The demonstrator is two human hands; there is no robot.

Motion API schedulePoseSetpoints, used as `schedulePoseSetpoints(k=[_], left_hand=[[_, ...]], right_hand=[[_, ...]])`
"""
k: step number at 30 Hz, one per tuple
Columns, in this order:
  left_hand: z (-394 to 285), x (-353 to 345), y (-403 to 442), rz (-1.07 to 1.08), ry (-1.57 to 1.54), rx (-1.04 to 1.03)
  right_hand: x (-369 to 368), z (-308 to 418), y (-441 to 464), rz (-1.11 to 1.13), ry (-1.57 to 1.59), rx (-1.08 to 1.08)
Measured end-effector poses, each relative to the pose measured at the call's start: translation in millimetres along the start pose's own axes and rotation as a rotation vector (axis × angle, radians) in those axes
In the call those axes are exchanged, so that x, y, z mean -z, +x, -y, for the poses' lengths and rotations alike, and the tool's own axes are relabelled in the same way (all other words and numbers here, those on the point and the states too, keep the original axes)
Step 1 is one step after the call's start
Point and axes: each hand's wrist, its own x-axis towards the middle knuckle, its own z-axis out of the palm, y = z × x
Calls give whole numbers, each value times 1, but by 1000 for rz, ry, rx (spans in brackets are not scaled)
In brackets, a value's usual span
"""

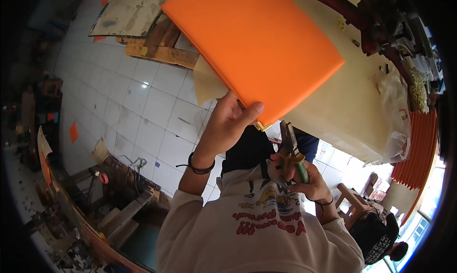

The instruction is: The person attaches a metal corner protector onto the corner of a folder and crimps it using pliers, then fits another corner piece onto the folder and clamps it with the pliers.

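Observation:
My left hand (227,125) is closed on the near corner of an orange folder-like cover (262,49), thumb on top and fingers underneath. A small gold-coloured metal corner piece (263,126) sits on the cover's tip beside my thumb. My right hand (304,177) is wrapped round pliers (289,139) with green and yellowish handles. The jaws of the pliers point up, close to the metal corner but apart from it. The far part of the cover lies over the tan table surface (328,116).
On the table's right side lies a clear plastic bag (395,116), near a stack of orange covers (419,149). A person in a black cap (376,235) is at the lower right. Wooden planks (166,49) and a stained board (128,11) stand at upper left, above white floor tiles (147,101).

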Motion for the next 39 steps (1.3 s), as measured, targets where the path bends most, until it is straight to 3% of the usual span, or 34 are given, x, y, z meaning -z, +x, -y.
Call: schedulePoseSetpoints(k=[3, 12, 15, 21, 27, 32, 35, 39], left_hand=[[-4, -3, -4, -45, 158, 7], [2, -31, -5, -274, 460, -475], [4, -18, -2, -348, 1090, -709], [37, -15, -15, -396, 792, -363], [41, -5, -14, -336, 738, -373], [43, -3, -12, -313, 695, -389], [45, -1, -11, -310, 683, -399], [44, -2, -12, -305, 681, -407]], right_hand=[[-1, -3, -6, -3, -2, 8], [-4, 14, -17, 89, -123, 74], [-8, 24, -21, 26, -94, 2], [-13, 24, -15, -35, -189, -66], [-6, 19, -11, 16, -441, 49], [-15, 29, -4, -58, -585, -20], [-8, 21, -1, -6, -779, 177], [-12, 23, 3, -29, -779, 181]])
